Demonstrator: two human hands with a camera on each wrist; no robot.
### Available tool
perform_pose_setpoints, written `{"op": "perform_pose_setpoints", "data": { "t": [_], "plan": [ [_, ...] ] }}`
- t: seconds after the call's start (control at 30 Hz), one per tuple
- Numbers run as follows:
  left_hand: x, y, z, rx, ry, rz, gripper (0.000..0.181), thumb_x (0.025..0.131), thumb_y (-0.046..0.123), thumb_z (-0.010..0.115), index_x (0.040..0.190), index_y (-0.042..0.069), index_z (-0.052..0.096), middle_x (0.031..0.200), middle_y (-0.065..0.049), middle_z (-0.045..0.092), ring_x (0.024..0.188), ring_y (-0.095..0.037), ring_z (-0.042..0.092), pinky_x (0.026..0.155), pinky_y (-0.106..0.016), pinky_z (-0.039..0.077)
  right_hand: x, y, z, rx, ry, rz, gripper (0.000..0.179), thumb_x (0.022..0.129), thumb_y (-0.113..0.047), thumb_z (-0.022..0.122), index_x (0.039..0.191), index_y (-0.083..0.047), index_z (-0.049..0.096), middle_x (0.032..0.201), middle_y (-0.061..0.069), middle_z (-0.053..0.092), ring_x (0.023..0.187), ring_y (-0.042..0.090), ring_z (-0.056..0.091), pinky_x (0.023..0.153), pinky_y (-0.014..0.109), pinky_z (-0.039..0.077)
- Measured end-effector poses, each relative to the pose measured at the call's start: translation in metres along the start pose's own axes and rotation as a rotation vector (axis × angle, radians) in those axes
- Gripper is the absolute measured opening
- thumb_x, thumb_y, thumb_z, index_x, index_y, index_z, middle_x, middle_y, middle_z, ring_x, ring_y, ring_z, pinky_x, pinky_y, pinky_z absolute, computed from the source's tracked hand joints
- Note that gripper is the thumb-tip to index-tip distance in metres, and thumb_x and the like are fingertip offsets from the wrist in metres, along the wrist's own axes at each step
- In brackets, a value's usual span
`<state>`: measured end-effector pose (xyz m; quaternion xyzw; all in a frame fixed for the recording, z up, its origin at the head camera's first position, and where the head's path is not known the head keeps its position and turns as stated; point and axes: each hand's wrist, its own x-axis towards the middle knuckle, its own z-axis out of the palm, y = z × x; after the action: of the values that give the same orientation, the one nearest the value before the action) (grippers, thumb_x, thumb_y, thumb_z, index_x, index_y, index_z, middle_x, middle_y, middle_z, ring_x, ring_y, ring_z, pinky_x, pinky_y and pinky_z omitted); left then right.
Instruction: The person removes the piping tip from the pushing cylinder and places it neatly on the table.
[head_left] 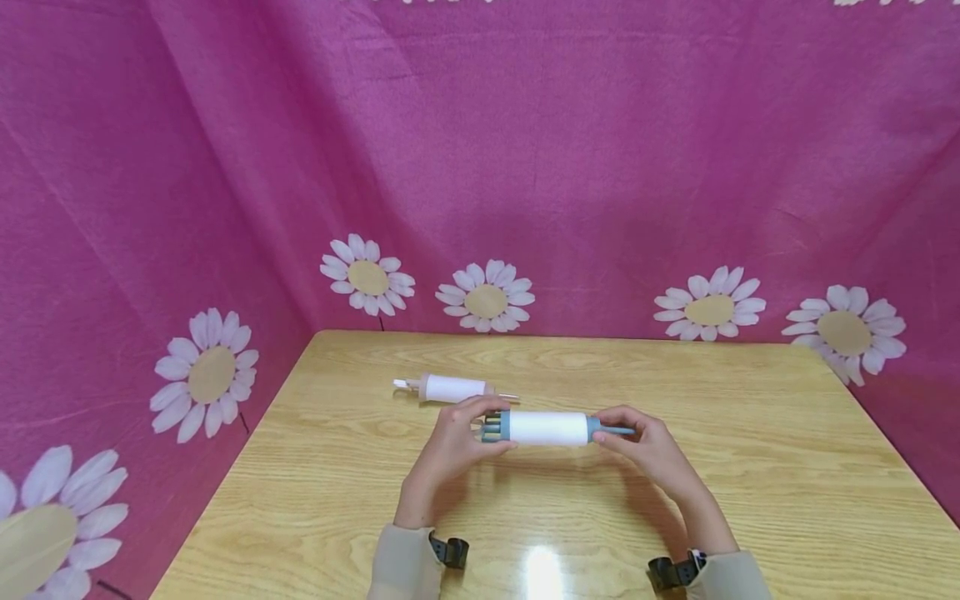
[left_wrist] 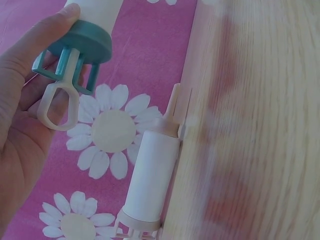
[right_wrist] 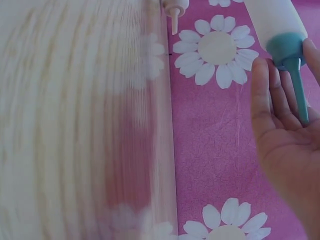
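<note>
A white syringe-like tube with teal ends (head_left: 548,428) is held level above the table between both hands. My left hand (head_left: 454,439) grips its left end, thumb and fingers on either side of the teal collar (left_wrist: 86,41). From that end stick out several teal prongs and a pale loop handle (left_wrist: 58,106). At the other end, my right hand (head_left: 651,443) pinches the teal cap (right_wrist: 287,46), and a thin teal nozzle (right_wrist: 298,90) points out past the fingers. Behind the left hand, a similar tube with beige-pink ends (head_left: 454,389) lies on the table.
The wooden table (head_left: 337,500) runs back to a magenta cloth (head_left: 540,167) printed with white daisies, which also hangs along the left and right sides. A bright light reflection shows on the tabletop near the front.
</note>
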<state>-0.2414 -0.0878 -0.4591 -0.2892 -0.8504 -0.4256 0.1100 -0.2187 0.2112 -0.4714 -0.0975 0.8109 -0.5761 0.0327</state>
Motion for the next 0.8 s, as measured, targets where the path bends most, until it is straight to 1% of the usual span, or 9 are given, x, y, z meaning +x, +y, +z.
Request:
{"op": "perform_pose_setpoints", "data": {
  "t": [0.17, 0.23, 0.33, 0.4, 0.47, 0.53, 0.6, 0.7, 0.8],
  "plan": [
    [0.0003, 0.0008, -0.0020, -0.008, 0.000, -0.004, 0.047, 0.073, 0.019, 0.087, 0.116, 0.014, 0.070, 0.121, -0.004, 0.071, 0.111, -0.020, 0.066, 0.089, -0.037, 0.059, 0.0007, 0.0027, 0.0011, 0.011, 0.004, -0.074, 0.038, 0.090, -0.020, 0.071, 0.122, -0.002, 0.060, 0.107, -0.014, 0.064, 0.094, 0.002, 0.063, 0.080, 0.025, 0.059],
    [0.0005, 0.0006, -0.0025, -0.014, -0.001, -0.006, 0.048, 0.072, 0.018, 0.087, 0.117, 0.014, 0.069, 0.122, -0.005, 0.070, 0.113, -0.021, 0.065, 0.089, -0.038, 0.059, 0.0011, 0.0041, 0.0017, 0.013, 0.008, -0.098, 0.038, 0.089, -0.018, 0.071, 0.122, -0.002, 0.060, 0.107, -0.018, 0.063, 0.094, 0.001, 0.063, 0.080, 0.022, 0.058],
    [0.0007, 0.0005, -0.0033, -0.016, -0.002, -0.005, 0.048, 0.073, 0.018, 0.087, 0.117, 0.013, 0.069, 0.122, -0.007, 0.070, 0.114, -0.022, 0.065, 0.090, -0.038, 0.059, 0.0014, 0.0058, 0.0020, 0.020, 0.008, -0.125, 0.040, 0.090, -0.015, 0.071, 0.125, 0.000, 0.058, 0.109, -0.019, 0.062, 0.096, -0.001, 0.062, 0.081, 0.020, 0.057],
    [0.0007, 0.0001, -0.0037, -0.013, -0.001, 0.000, 0.047, 0.073, 0.018, 0.087, 0.116, 0.013, 0.069, 0.122, -0.009, 0.070, 0.115, -0.023, 0.065, 0.090, -0.038, 0.059, 0.0015, 0.0065, 0.0021, 0.021, 0.015, -0.121, 0.040, 0.093, -0.016, 0.067, 0.127, 0.001, 0.056, 0.113, -0.016, 0.062, 0.098, -0.002, 0.061, 0.083, 0.020, 0.056],
    [0.0003, 0.0001, -0.0041, -0.012, -0.001, 0.002, 0.047, 0.073, 0.018, 0.087, 0.116, 0.013, 0.069, 0.122, -0.009, 0.070, 0.116, -0.023, 0.065, 0.090, -0.038, 0.059, 0.0012, 0.0063, 0.0021, 0.031, 0.021, -0.090, 0.038, 0.099, -0.020, 0.059, 0.129, 0.002, 0.054, 0.115, -0.011, 0.061, 0.098, -0.002, 0.063, 0.086, 0.020, 0.056],
    [-0.0001, 0.0000, -0.0045, -0.014, -0.001, 0.003, 0.047, 0.073, 0.018, 0.087, 0.116, 0.013, 0.069, 0.122, -0.009, 0.070, 0.117, -0.023, 0.064, 0.090, -0.038, 0.059, 0.0007, 0.0054, 0.0023, 0.036, 0.022, -0.048, 0.039, 0.103, -0.026, 0.050, 0.128, 0.005, 0.054, 0.114, -0.004, 0.063, 0.097, 0.003, 0.066, 0.088, 0.024, 0.057],
    [-0.0005, -0.0001, -0.0049, -0.015, -0.003, 0.010, 0.047, 0.073, 0.018, 0.087, 0.116, 0.012, 0.069, 0.121, -0.008, 0.070, 0.117, -0.024, 0.064, 0.090, -0.039, 0.059, 0.0006, 0.0041, 0.0026, 0.058, 0.009, -0.008, 0.045, 0.105, -0.030, 0.044, 0.125, 0.009, 0.054, 0.109, 0.006, 0.066, 0.091, 0.009, 0.069, 0.089, 0.031, 0.058],
    [-0.0010, -0.0007, -0.0051, -0.013, -0.005, 0.024, 0.047, 0.073, 0.018, 0.087, 0.116, 0.012, 0.069, 0.121, -0.007, 0.071, 0.116, -0.024, 0.064, 0.091, -0.039, 0.059, 0.0007, 0.0025, 0.0033, 0.085, -0.025, 0.015, 0.047, 0.106, -0.029, 0.043, 0.120, 0.014, 0.054, 0.097, 0.016, 0.069, 0.085, 0.016, 0.071, 0.085, 0.039, 0.060],
    [-0.0014, -0.0014, -0.0051, -0.013, -0.007, 0.034, 0.047, 0.073, 0.019, 0.087, 0.116, 0.012, 0.069, 0.121, -0.007, 0.070, 0.117, -0.023, 0.064, 0.092, -0.039, 0.058, 0.0009, 0.0021, 0.0040, 0.091, -0.046, 0.010, 0.043, 0.104, -0.026, 0.047, 0.117, 0.015, 0.056, 0.092, 0.014, 0.069, 0.081, 0.018, 0.071, 0.082, 0.040, 0.061]
  ]
}}
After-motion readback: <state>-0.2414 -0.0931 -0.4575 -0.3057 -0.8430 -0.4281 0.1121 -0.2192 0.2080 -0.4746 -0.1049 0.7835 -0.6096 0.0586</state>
